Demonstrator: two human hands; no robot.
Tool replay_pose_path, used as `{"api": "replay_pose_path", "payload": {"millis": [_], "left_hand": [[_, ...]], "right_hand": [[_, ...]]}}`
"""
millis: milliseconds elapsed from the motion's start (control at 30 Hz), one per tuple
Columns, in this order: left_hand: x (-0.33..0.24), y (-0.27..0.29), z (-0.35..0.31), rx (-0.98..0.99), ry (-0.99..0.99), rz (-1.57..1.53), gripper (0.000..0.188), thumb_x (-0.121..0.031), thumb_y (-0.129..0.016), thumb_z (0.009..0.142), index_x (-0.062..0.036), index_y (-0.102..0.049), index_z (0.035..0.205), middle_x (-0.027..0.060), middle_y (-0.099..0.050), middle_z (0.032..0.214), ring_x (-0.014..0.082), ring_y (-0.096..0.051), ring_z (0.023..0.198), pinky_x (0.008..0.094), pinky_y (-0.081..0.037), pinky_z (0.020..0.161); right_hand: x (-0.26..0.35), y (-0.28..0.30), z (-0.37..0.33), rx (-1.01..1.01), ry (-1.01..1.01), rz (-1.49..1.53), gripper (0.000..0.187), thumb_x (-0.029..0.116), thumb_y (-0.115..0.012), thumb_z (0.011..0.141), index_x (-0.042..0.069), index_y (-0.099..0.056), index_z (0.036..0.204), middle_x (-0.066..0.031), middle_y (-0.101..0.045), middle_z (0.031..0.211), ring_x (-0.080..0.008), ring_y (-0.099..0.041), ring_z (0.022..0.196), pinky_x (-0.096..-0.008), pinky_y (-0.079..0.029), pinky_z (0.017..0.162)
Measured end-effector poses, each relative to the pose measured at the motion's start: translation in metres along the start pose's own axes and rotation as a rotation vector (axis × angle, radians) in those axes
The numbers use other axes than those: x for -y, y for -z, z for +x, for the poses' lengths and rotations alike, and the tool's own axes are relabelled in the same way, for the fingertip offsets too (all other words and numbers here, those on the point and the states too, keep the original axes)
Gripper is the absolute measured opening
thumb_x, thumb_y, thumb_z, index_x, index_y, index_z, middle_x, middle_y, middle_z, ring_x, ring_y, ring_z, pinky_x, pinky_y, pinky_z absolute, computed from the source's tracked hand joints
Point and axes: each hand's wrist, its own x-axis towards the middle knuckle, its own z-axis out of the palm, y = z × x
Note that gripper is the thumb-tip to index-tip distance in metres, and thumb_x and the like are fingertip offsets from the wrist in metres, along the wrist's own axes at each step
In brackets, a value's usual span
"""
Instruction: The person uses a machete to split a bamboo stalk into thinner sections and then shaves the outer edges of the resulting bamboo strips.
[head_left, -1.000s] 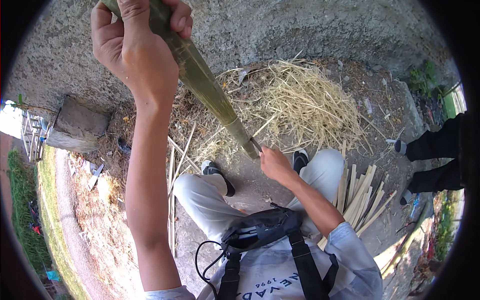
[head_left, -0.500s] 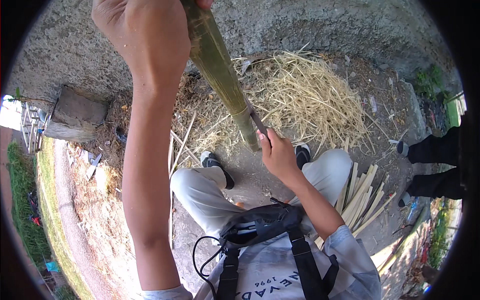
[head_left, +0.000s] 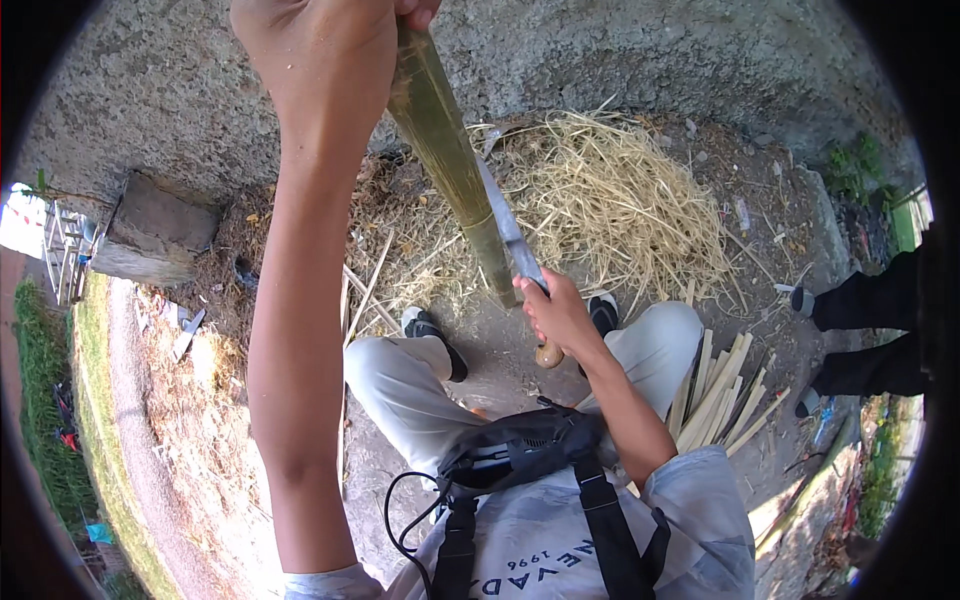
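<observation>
A thick green bamboo pole (head_left: 447, 155) slants down from the top of the view, with its lower end between my feet. My left hand (head_left: 325, 60) is closed around its upper part, and the view's top edge cuts off some of the fingers. In my right hand (head_left: 562, 315) is a knife (head_left: 506, 222) with a long metal blade and a rounded wooden handle. Its fingers wrap the handle, and the thumb lies along it toward the blade. The blade points up and away along the pole's right side, close to its surface; whether it touches cannot be told.
A heap of pale shavings (head_left: 640, 195) lies beyond my right foot, against a rough wall (head_left: 620, 60). Split bamboo strips (head_left: 718, 390) rest beside my right knee. At the left is a concrete block (head_left: 160, 225). Another person's dark-trousered legs (head_left: 865, 295) are at the right.
The knife has turned so its blade's flat side shows, and its wooden handle has come into view. My left hand and the pole's upper part have shifted slightly right.
</observation>
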Motion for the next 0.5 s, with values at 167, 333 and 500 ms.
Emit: {"api": "replay_pose_path", "payload": {"millis": [167, 333, 500], "left_hand": [[-0.002, -0.004, 0.001, 0.007, 0.081, 0.041, 0.02, -0.023, -0.059, 0.101, -0.0042, -0.056, 0.095, 0.0048, -0.058, 0.07, 0.0063, -0.045, 0.048, 0.0239, -0.039, 0.044], [-0.011, 0.012, 0.003, 0.109, 0.119, 0.013, 0.029, -0.031, -0.056, 0.104, -0.0063, -0.058, 0.089, 0.0031, -0.055, 0.063, 0.0063, -0.044, 0.046, 0.0241, -0.04, 0.044], [-0.006, 0.031, 0.013, 0.115, 0.251, -0.042, 0.03, -0.033, -0.053, 0.105, -0.0077, -0.055, 0.09, 0.0039, -0.056, 0.066, 0.0102, -0.05, 0.051, 0.0278, -0.047, 0.051]], "right_hand": [[-0.037, -0.019, 0.015, -0.313, 0.713, -0.429, 0.023, 0.018, -0.053, 0.101, 0.0, -0.059, 0.115, -0.0218, -0.068, 0.074, -0.0323, -0.068, 0.057, -0.045, -0.048, 0.049], [-0.126, -0.031, 0.04, -0.143, 0.057, -0.908, 0.023, 0.009, -0.056, 0.092, -0.002, -0.055, 0.113, -0.0272, -0.069, 0.083, -0.0461, -0.069, 0.084, -0.0562, -0.054, 0.073], [-0.144, -0.01, 0.063, -0.037, 0.106, -0.818, 0.025, 0.01, -0.054, 0.093, -0.004, -0.054, 0.114, -0.0328, -0.067, 0.088, -0.0504, -0.066, 0.091, -0.0561, -0.053, 0.078]]}}
